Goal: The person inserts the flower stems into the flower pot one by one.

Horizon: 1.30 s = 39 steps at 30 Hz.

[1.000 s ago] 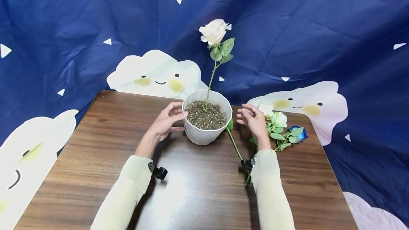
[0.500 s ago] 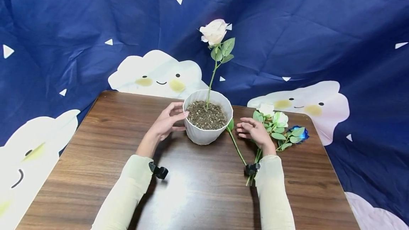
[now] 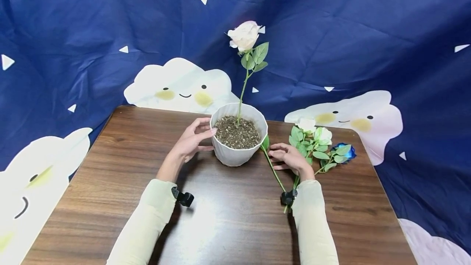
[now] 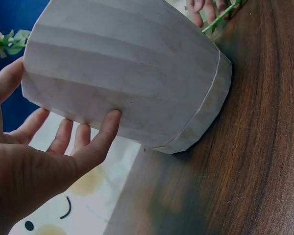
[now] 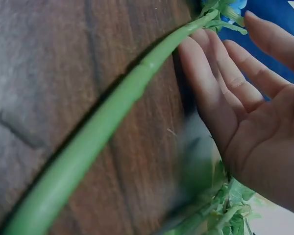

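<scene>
A white faceted flowerpot [image 3: 235, 156] holds dark soil [image 3: 237, 134], and a pale pink rose [image 3: 244, 36] stands upright in it. My left hand [image 3: 191, 138] rests on the pot's left side, thumb near the rim and fingers spread along the wall [image 4: 122, 73]. Beside the pot on the right lies a single flower with a green stem [image 3: 274, 171]; the pot hides its bloom in the head view. My right hand [image 3: 288, 158] is over this stem, fingers loosely bent. In the right wrist view its fingertips are next to the stem [image 5: 103, 117], not wrapped round it.
White roses [image 3: 324, 136] and a blue rose [image 3: 344, 153] lie at the right on the brown wooden table [image 3: 110, 183], their stems partly under the right wrist. A blue cloth [image 3: 312, 32] with clouds hangs right behind the table.
My right hand has come down and toward me from beside the pot's rim to the lying stem. The left hand and the pot have stayed in place.
</scene>
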### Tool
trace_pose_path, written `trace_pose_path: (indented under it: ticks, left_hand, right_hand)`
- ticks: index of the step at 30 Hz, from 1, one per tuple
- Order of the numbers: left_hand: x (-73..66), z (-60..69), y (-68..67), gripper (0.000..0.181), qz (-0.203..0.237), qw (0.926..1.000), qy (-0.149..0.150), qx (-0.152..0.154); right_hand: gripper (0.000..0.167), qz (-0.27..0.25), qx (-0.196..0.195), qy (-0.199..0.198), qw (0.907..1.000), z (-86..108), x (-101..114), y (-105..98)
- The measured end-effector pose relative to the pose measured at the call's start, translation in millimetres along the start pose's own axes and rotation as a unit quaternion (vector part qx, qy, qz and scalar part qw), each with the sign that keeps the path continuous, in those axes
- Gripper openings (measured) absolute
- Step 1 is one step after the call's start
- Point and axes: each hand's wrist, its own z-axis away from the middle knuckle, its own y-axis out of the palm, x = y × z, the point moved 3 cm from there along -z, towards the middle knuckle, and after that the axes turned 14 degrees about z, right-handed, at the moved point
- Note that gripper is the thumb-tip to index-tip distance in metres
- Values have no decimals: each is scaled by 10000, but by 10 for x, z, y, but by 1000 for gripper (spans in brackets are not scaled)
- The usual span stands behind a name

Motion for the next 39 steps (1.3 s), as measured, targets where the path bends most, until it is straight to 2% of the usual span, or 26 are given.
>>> trace_pose_path:
  ticks: [10,18,29,35,39]
  left_hand:
    - [16,10,-25,53,-13,10000,15,-13]
    - [33,4,-27,52,26,10000,8,-28]
    - [26,-4,-20,53,-6,10000,1,14]
    - [21,-18,-13,51,13,10000,2,7]
    - [11,-27,-14,51,24,10000,24,-11]
  right_hand:
    - [45,921,-171,211,9954,-32,44,115]
    - [40,1157,-228,204,9928,-65,49,150]
    - [40,329,-711,145,9968,-64,-18,106]
    - [40,-320,-1147,69,9929,-63,0,51]
    - [41,-552,-1387,13,9888,-41,70,18]
